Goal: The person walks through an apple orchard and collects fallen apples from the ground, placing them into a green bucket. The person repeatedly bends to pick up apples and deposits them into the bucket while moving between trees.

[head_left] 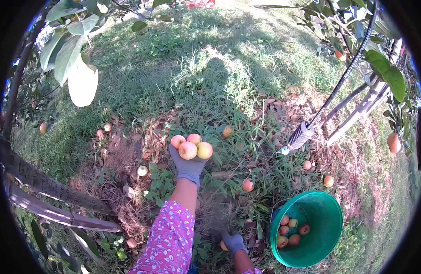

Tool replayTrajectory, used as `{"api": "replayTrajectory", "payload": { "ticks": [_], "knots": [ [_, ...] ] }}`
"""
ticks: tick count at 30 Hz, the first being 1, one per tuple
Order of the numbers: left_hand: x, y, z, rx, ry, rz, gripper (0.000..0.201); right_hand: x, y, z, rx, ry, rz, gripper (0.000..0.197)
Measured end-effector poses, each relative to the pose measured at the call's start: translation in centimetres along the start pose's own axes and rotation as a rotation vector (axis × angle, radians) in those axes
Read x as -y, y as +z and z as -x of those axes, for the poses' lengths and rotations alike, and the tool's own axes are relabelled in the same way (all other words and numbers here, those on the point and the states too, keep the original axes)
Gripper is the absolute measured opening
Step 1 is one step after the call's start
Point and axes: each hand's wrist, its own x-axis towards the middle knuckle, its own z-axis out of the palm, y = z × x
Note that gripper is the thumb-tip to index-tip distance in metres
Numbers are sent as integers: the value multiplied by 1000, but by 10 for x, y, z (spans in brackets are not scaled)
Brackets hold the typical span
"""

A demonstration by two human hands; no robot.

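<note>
The left hand (188,163) cradles four apples (191,146), best kept level, while the right hand (233,242) seems to grip another near the green bucket (331,214).

Right hand (234,242) mostly covers a ground apple (223,246).

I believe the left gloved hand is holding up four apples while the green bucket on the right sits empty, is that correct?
Not quite: the head view shows the green bucket is not empty; several apples lie in its bottom. The rest stands: the left hand, in a grey glove, holds four apples.
</note>
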Motion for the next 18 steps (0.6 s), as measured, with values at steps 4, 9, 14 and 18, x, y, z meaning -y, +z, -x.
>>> {"api": "replayTrajectory", "payload": {
  "ticks": [4, 9, 14, 18],
  "knots": [
    [-12, -17, -71, -15, 27, -60, 28, 21, 4, 10, 118, -140, 24, 51],
    [20, -5, -135, -87, -36, 6, 27, -23, 8, -2, 27, 73, -80, 53],
    [9, -23, -189, -19, 116, -83, 22, 29, -8, 13, 158, 169, 167, 66],
    [20, -17, -196, -441, -138, -115, 46, 29, -40, 21, 312, 60, 300, 62]
  ]
}}
